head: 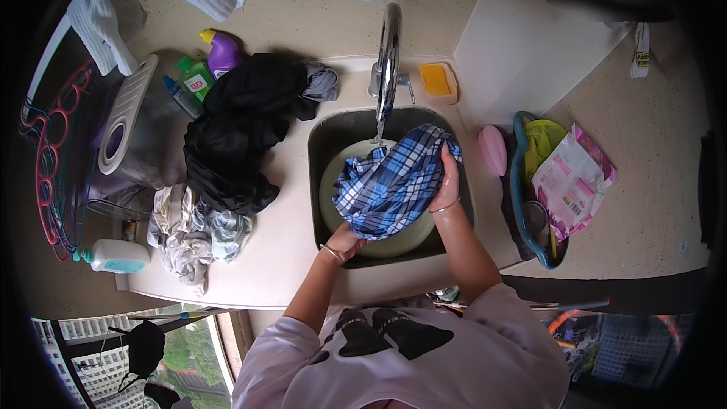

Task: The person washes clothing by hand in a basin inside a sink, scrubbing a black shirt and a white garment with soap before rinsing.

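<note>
Both hands hold a blue, white and black plaid cloth garment (392,182) over a pale green basin (406,244) set in the dark sink (341,119). My left hand (345,240) grips the lower left end, its fingers partly hidden under the cloth. At the upper right end my right hand (447,182) has hold of the fabric, thumb side up. The chrome faucet (391,51) arches over the sink, its spout just above the garment's upper edge. Whether the water runs is hard to tell.
Left on the counter lie black clothes (238,142) and pale clothes (184,233), with bottles (222,55) behind. Right of the sink are a pink soap box or brush (492,150) and a blue-rimmed basket (518,182) with a pink-white packet (571,182). A yellow soap bar (436,80) sits behind.
</note>
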Available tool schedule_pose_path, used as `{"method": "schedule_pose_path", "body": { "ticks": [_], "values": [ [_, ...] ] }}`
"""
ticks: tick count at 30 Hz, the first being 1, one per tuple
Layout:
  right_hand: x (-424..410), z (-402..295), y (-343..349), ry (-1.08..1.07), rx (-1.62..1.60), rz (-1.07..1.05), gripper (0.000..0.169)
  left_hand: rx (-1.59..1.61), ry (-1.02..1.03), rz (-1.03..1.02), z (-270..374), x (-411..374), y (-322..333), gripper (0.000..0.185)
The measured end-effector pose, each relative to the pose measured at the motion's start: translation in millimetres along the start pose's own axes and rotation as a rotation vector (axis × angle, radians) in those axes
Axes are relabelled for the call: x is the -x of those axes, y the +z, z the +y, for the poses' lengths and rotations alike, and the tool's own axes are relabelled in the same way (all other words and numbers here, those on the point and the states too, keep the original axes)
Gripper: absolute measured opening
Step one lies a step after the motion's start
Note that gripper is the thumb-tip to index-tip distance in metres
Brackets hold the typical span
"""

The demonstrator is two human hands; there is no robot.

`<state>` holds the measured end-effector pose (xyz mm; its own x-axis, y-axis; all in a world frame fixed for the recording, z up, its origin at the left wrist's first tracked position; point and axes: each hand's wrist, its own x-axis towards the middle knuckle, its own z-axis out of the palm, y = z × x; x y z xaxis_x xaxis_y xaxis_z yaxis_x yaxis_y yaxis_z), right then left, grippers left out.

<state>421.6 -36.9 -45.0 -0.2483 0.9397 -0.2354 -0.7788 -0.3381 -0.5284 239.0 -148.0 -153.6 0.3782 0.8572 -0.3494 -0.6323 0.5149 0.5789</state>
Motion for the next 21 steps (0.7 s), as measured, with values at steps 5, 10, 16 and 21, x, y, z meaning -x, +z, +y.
{"method": "schedule_pose_path", "body": {
  "ticks": [5, 10, 16, 21],
  "values": [
    [-0.8, -13.1, -5.2, -0.059, 0.299, -0.206, 0.035, 0.585, 0.038, -0.35, 26.6, 4.1, 32.6, 0.084],
    [24.9, -0.3, 12.3, -0.24, 0.576, -0.313, 0.058, 0.588, -0.005, -0.122, 37.6, -29.0, 67.9, 0.105],
    [58.8, 25.0, -8.3, -0.212, 0.424, -0.206, 0.054, 0.826, 0.5, -0.136, 25.6, -71.8, 44.4, 0.055],
    [56.9, 22.0, 10.7, -0.222, -0.013, -0.033, 0.043, 0.715, 0.373, -0.02, 65.1, -46.7, 51.7, 0.044]
  ]
}}
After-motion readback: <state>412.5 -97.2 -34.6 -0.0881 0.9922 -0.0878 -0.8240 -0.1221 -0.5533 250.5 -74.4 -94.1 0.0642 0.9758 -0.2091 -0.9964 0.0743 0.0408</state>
